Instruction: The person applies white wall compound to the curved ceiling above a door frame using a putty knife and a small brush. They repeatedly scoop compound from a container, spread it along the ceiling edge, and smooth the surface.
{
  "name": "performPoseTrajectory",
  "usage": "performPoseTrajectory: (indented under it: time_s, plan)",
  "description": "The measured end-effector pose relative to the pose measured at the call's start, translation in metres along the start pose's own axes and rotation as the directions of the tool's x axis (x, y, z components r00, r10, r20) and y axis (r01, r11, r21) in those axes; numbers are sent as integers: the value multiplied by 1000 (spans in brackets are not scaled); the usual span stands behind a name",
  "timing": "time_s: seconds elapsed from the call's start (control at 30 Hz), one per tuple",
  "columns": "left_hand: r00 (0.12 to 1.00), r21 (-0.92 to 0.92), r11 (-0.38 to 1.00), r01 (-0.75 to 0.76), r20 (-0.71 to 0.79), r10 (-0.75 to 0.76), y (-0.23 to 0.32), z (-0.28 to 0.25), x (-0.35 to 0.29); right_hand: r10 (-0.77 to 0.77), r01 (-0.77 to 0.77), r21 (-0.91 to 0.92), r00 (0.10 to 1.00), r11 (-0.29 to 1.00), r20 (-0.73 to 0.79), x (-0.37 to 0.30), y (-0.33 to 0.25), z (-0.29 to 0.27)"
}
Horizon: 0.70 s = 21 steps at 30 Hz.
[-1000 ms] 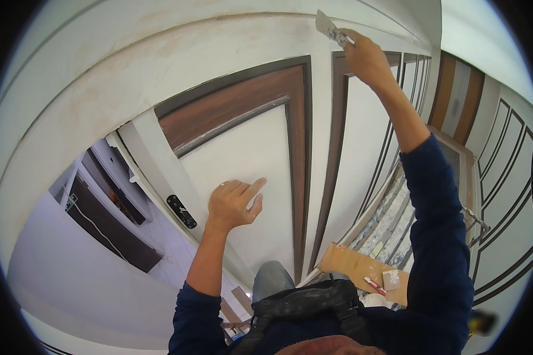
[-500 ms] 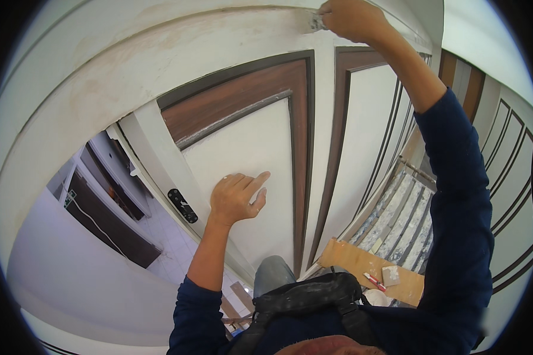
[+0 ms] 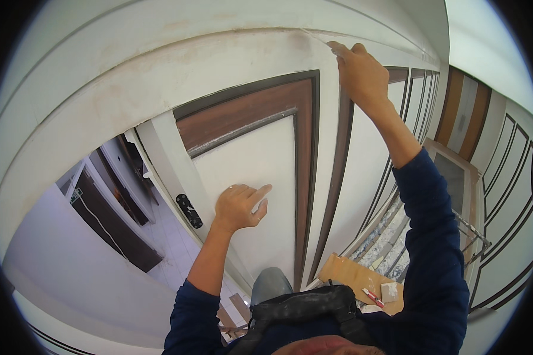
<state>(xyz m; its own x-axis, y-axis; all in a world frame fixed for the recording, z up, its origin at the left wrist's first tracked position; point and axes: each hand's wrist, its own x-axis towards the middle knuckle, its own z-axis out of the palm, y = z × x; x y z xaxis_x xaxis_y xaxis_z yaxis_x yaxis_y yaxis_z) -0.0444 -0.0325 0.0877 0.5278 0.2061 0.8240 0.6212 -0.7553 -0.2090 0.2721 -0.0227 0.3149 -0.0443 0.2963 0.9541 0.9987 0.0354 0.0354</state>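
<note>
My right hand (image 3: 364,77) is raised to the wide cream-white band above the door and closed around what looks like a putty knife (image 3: 320,39). Its thin blade appears nearly edge-on and points up and left, close to the groove (image 3: 266,29) along the band. Brownish smears mark the band (image 3: 231,53) left of the tool. My left hand (image 3: 238,207) is at the white door panel (image 3: 272,142), index finger stretched out and thumb apart; the other fingers are partly hidden. Pale residue shows on its fingers.
Dark brown moulding (image 3: 305,165) frames the panel. A black lock plate (image 3: 189,211) sits on the door's left edge. Below right, a wooden board (image 3: 343,272) on whitened slats holds a red-and-white cutter (image 3: 372,297) and a pale block (image 3: 389,291). A doorway with tiled floor opens left.
My right hand has come down and slightly right, turning the tool so that its blade shows nearly edge-on. The view has shifted a little. My left hand stays at the panel.
</note>
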Motion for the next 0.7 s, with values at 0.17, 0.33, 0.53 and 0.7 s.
performPoseTrajectory:
  time_s: [0.17, 0.33, 0.53, 0.7]
  plan:
    - [1000, 23, 1000, -21, -13, 22, -2, -1, 0, -73, 72, -12, 997, 997, -40, 7, -13, 10]
    - [999, 12, 999, -45, -26, 45, -4, 4, -2, -270, 243, -178, 951, 954, -149, 19, -27, 10]
    - [999, 12, 1000, -22, -25, 23, -3, 1, -5, -390, 462, -189, 862, 866, 324, 77, -24, -50]
    - [1000, 10, 1000, -21, 12, 21, 0, 1, -1, -469, 520, -242, 850, 819, 240, 82, 25, -54]
